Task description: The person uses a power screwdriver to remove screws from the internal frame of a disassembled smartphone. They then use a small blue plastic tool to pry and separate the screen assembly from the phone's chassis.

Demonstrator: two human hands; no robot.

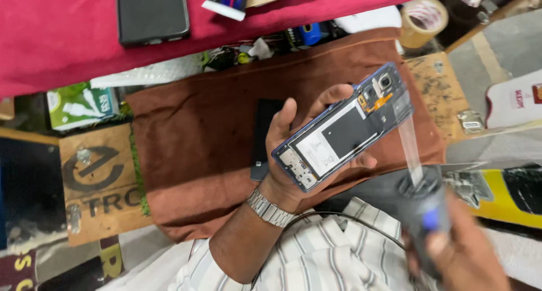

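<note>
Red cloth across far edge of surface, dark phone flat on it. Brown towel spread at centre, flat black panel lying on it. Left hand, metal watch at wrist, raised palm-up above towel, fingers clasped around opened blue phone, internals exposed, tilted. Right hand at near right corner, gripping dark powered tool, tip directed at phone's camera end. Tape roll at far right.
</note>
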